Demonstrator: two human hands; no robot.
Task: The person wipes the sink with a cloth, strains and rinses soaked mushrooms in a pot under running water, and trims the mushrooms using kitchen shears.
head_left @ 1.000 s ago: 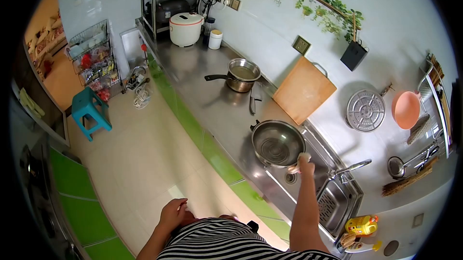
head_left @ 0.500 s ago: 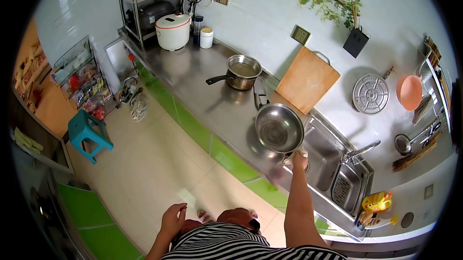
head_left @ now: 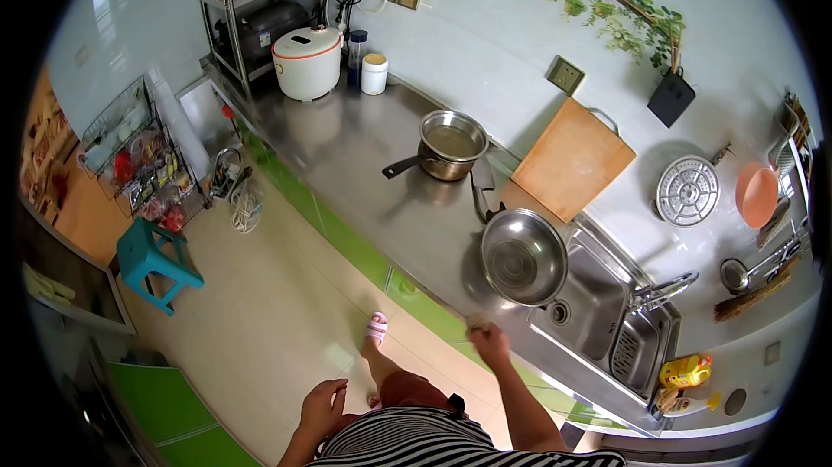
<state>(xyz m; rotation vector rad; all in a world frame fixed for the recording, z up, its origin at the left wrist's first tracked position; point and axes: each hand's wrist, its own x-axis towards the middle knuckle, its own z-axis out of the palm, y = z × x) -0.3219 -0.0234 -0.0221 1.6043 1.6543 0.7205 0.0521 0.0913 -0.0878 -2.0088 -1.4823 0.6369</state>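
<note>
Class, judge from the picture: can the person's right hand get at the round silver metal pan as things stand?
Probably yes: the right hand is near the round silver metal pan, with nothing visible between them. Its fingers seem to hold a small pale item, though, too blurred to identify.

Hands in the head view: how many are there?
2: the left hand, beside the striped shirt; the right hand, near the wok, holding a pale, blurred item. No others show.

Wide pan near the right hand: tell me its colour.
The wide pan is silvery grey; head view shows it best.
</note>
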